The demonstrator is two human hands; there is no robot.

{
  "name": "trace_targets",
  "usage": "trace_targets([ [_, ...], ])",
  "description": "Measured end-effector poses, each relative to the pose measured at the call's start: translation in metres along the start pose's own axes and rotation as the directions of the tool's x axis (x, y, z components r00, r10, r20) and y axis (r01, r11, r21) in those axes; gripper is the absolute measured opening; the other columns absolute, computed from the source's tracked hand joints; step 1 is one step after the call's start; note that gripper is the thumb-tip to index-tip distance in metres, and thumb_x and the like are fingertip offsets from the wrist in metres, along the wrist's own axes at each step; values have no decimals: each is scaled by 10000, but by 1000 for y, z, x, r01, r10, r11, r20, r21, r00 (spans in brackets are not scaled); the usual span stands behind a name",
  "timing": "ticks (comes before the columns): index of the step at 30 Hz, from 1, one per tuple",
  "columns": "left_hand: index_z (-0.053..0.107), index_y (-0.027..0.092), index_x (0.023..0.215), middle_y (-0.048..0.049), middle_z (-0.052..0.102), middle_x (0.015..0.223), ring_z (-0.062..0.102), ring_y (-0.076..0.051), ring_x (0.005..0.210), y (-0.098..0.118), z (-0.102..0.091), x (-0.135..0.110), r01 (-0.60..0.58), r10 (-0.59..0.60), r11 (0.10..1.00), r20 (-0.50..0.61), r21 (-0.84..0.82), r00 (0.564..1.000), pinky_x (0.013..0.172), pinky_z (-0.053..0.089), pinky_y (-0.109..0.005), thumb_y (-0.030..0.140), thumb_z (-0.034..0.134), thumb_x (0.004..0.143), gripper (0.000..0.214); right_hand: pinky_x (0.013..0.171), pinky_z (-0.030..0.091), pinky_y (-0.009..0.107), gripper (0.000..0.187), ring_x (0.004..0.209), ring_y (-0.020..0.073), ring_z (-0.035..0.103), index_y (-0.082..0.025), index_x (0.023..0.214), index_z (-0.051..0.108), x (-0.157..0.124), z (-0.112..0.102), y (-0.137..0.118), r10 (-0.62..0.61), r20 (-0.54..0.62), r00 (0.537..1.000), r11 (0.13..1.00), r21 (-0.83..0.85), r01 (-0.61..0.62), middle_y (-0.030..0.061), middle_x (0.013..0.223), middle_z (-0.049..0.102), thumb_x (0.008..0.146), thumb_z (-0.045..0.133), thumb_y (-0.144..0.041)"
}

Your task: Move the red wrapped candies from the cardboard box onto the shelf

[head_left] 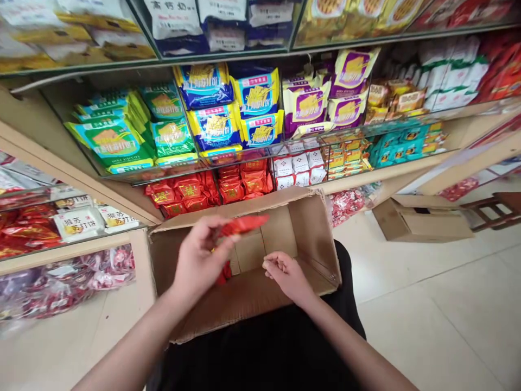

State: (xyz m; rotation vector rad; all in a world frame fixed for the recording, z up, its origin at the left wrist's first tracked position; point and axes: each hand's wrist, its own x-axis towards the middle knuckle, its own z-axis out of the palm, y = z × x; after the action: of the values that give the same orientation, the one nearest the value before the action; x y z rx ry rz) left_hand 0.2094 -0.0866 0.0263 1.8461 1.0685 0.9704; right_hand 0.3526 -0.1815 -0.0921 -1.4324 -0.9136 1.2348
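Note:
My left hand (203, 252) grips a red snack packet (244, 224), slightly blurred, above an open cardboard box (244, 203). My right hand (287, 274) is over the box's right half, its fingers curled together; whether anything small is between them cannot be made out. Inside the box, partly hidden behind my left hand, lie some red packets (223, 273). Just beyond the box, red packets with gold print (189, 190) fill a low shelf compartment, with more red packets (244, 179) in the compartment beside it.
Above stand green biscuit packs (116, 141), blue and yellow biscuit packs (215, 127) and purple packs (307, 106). Small white packets (301, 163) sit right of the red ones. A closed cardboard carton (423, 220) rests on the tiled floor at right. Bagged goods (65, 282) lie at lower left.

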Motion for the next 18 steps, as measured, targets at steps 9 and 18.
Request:
trace_targets([
  [9, 414, 174, 714, 24, 509, 631, 526, -91, 514, -36, 15, 120, 618, -632, 762, -11, -192, 775, 424, 354, -181, 102, 545, 675, 154, 523, 406, 225, 147, 555, 98, 528, -164, 730, 522, 6, -8, 32, 233, 107, 967, 972, 13, -236, -10, 657, 543, 716, 500, -308],
  [18, 434, 139, 906, -25, 549, 802, 523, -49, 515, -78, 63, 201, 540, -541, 840, -140, -47, 829, 470, 374, -197, 15, 257, 790, 245, 490, 379, 208, 220, 529, 83, 500, -153, 699, 507, 10, -14, 27, 239, 107, 965, 940, 223, -258, -14, 637, 538, 703, 531, -372],
])
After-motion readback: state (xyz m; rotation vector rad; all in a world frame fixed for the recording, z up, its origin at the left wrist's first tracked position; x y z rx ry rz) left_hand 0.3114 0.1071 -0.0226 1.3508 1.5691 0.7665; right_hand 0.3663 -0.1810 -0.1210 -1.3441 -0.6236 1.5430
